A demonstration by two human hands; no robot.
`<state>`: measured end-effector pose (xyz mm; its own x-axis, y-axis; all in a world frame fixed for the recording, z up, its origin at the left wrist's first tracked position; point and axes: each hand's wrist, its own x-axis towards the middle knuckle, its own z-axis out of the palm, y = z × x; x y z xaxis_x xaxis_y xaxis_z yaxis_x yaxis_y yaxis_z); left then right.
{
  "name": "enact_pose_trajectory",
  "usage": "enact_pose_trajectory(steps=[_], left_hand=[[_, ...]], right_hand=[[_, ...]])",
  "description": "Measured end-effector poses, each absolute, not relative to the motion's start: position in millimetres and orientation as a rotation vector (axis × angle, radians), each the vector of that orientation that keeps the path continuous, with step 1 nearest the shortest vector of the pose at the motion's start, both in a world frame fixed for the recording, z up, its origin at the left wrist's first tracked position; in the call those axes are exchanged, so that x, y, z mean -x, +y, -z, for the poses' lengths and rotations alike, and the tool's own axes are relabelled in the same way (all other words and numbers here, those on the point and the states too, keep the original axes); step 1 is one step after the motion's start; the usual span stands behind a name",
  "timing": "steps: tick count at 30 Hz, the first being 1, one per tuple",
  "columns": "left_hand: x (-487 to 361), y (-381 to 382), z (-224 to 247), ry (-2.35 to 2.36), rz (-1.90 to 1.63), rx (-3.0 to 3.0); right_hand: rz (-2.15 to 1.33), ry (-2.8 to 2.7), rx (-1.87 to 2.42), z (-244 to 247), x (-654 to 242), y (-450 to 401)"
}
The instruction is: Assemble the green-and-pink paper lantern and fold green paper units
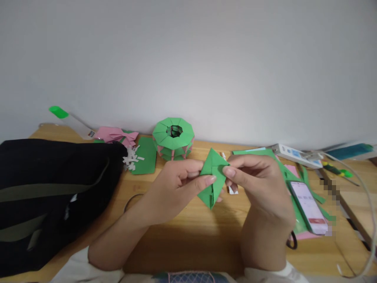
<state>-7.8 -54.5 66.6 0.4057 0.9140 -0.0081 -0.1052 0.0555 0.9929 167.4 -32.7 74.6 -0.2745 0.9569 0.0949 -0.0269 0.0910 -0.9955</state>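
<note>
Above the wooden table, a folded piece of green paper [218, 179] is held between my two hands, shaped like a diamond with creased flaps meeting down its middle. My left hand [179, 188] pinches its left side, thumb on the front face and fingers behind. On the right edge, my right hand [256, 179] grips the paper between thumb and fingers. Behind the hands stands a round green and pink paper lantern [173, 135] with an opening in its top. A small white strip [232, 191] lies partly hidden behind the green paper.
A black bag [53, 196] covers the left. Beyond it are pink folded paper [116, 135], white paper scraps [131, 158] and a green sheet [147, 155]. A phone [308, 206] on green paper, a power strip [297, 154] and a screwdriver [334, 169] lie right.
</note>
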Motion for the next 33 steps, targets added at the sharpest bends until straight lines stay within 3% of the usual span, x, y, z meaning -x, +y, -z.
enact_pose_trajectory(steps=[16, 33], left_hand=[[4.8, -53.2, -65.8, 0.837, -0.915, -1.172], [7.0, -50.2, -62.8, 0.962, -1.078, -1.185]], right_hand=[[-1.095, -1.402, 1.124, -70.5, -153.9, -40.5], [-1.300, -1.520, 1.040, -73.4, -160.9, -37.1]])
